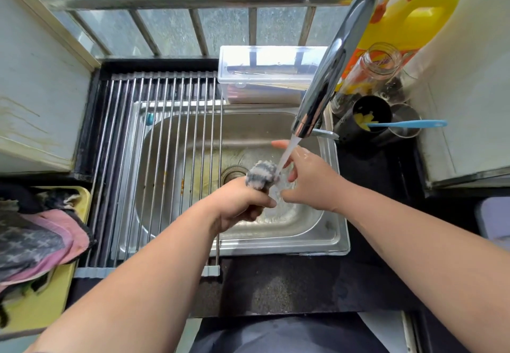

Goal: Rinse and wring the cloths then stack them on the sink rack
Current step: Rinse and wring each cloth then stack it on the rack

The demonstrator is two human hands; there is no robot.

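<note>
Left hand [242, 205] fists the soaked cloth [260, 177] over the sink [276, 248]: soft, likely heavy. Right hand [310, 184] spread; take the free end.

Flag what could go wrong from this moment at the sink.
The left hand grips the grey cloth bunched tight, so the stream may not rinse its inner folds. Water striking the open right hand could splash past the sink rim onto the counter.
</note>
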